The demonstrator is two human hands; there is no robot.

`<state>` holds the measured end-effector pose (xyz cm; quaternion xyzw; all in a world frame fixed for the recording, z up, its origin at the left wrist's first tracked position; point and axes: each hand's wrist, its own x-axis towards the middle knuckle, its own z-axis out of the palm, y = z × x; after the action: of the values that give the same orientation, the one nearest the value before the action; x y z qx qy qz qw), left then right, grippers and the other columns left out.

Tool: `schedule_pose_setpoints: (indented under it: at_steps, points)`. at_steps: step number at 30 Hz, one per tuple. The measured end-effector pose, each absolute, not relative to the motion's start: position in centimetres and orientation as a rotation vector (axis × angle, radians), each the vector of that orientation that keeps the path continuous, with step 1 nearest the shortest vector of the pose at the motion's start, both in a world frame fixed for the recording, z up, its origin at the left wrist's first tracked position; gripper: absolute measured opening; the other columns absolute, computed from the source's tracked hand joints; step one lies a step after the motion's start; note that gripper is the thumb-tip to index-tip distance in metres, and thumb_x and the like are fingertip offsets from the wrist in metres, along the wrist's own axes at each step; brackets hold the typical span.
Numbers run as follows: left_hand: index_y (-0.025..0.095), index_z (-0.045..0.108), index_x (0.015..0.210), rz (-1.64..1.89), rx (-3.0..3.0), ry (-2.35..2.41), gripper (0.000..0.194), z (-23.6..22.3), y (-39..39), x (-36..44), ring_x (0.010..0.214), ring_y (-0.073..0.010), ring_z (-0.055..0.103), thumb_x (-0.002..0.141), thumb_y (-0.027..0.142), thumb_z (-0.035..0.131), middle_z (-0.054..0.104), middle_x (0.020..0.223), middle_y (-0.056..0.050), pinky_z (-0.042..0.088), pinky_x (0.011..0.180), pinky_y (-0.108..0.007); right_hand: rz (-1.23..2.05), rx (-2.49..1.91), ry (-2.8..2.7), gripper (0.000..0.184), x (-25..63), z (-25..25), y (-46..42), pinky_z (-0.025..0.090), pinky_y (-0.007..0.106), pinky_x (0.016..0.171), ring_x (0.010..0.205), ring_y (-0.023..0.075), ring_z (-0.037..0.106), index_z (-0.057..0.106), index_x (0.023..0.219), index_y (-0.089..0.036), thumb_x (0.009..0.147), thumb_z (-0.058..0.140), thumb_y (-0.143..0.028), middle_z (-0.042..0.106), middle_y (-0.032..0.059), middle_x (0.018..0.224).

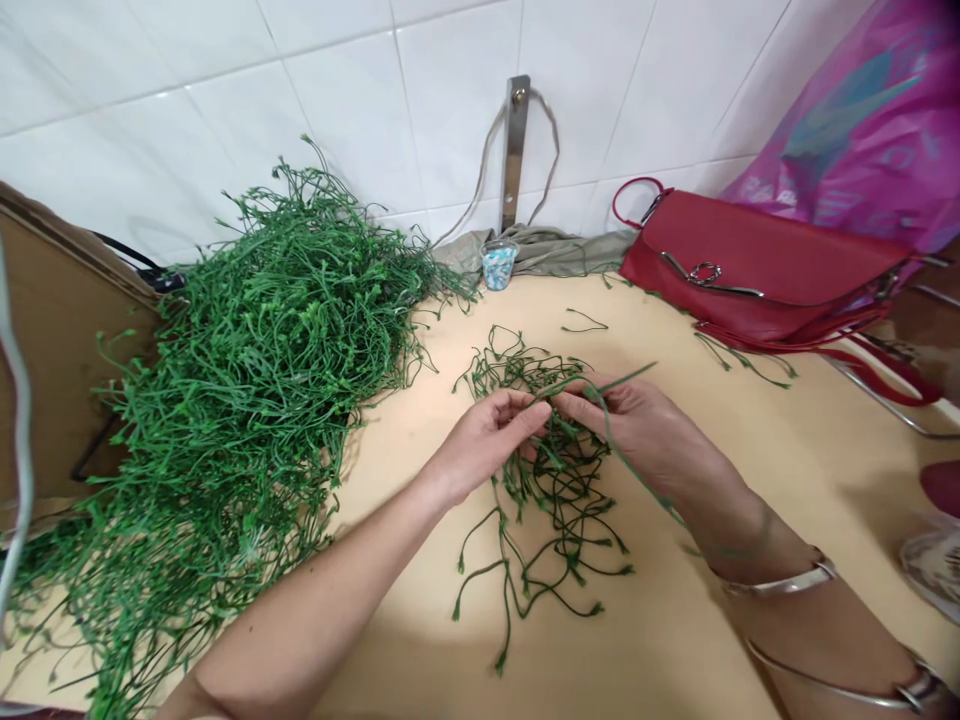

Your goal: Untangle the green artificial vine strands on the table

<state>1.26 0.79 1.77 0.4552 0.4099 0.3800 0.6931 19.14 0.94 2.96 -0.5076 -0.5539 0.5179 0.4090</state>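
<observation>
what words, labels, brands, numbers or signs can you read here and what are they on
Pale lettering on the purple plastic bag: too blurred to read.
No other text can be made out, including on the red handbag or green stems.

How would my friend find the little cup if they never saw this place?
Start at the white tiled wall and its upright metal bar. Just below, between the big green pile and the red bag, stands a small cup. It's the one speckled blue and white.
</observation>
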Motion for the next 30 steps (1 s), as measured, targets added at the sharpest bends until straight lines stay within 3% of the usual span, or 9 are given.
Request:
schedule_pose_setpoints:
  at_steps: [7, 11, 15, 19, 25, 30]
  points:
    - [0.015, 0.068, 0.081, 0.781, 0.945, 0.926, 0.034, 1.8, 0.9, 1.1, 0.066, -0.0083, 0.049, 0.069, 0.042, 0.085, 0.061, 0.072, 0.002, 0.033, 0.056, -0.023, 1.248, -1.286, -1.467, 0.022, 19.0, 2.6, 1.0, 0.050, 0.030, 0.062, 0.068, 0.0172, 0.060, 0.076, 0.080, -0.022, 0.073, 0.074, -0.043, 0.070, 0.0026, 0.074]
    - [0.014, 0.066, 0.078, 0.733, 0.782, 0.912, 0.027, 2.2, 0.9, 1.0, 0.065, -0.0080, 0.052, 0.069, 0.033, 0.081, 0.066, 0.076, -0.002, 0.033, 0.053, -0.021, 1.100, -1.217, -1.569, 0.013, 19.1, 2.5, 1.0, 0.052, 0.032, 0.066, 0.072, 0.0189, 0.062, 0.074, 0.081, -0.024, 0.078, 0.068, -0.035, 0.070, 0.0027, 0.078]
    - [0.015, 0.061, 0.082, 0.695, 0.751, 0.915, 0.024, 2.2, 1.0, 1.0, 0.056, -0.0044, 0.045, 0.070, 0.027, 0.078, 0.059, 0.068, 0.002, 0.026, 0.050, -0.020, 1.009, -1.262, -1.662, 0.009, 19.1, 2.7, 1.0, 0.049, 0.032, 0.062, 0.068, 0.0181, 0.058, 0.069, 0.080, -0.024, 0.079, 0.061, -0.028, 0.066, 0.0013, 0.073]
    - [0.018, 0.061, 0.100, 0.726, 0.971, 0.995, 0.026, 1.9, 0.9, 0.9, 0.059, -0.0078, 0.047, 0.081, 0.032, 0.073, 0.055, 0.066, 0.005, 0.028, 0.054, -0.021, 1.054, -1.302, -1.690, 0.011, 19.4, 2.8, 1.1, 0.043, 0.029, 0.057, 0.061, 0.0157, 0.050, 0.068, 0.077, -0.024, 0.080, 0.060, -0.031, 0.059, -0.0012, 0.065]
    - [0.023, 0.071, 0.097, 0.997, 1.740, 1.136, 0.017, 2.4, 0.6, 0.7, 0.094, -0.0183, 0.059, 0.085, 0.034, 0.074, 0.067, 0.098, -0.004, 0.042, 0.079, -0.028, 1.202, -1.270, -1.696, 0.019, 19.5, 2.9, 1.0, 0.036, 0.027, 0.052, 0.058, 0.0134, 0.045, 0.069, 0.073, -0.022, 0.078, 0.068, -0.040, 0.057, -0.0020, 0.063]
    - [0.021, 0.066, 0.087, 1.069, 1.739, 1.123, 0.012, 2.6, 0.7, 0.6, 0.075, -0.0150, 0.051, 0.092, 0.032, 0.065, 0.059, 0.079, 0.000, 0.039, 0.072, -0.027, 1.455, -1.275, -1.599, 0.032, 18.9, 3.4, 0.5, 0.028, 0.025, 0.044, 0.047, 0.0094, 0.036, 0.058, 0.064, -0.022, 0.077, 0.072, -0.048, 0.043, -0.0069, 0.051]
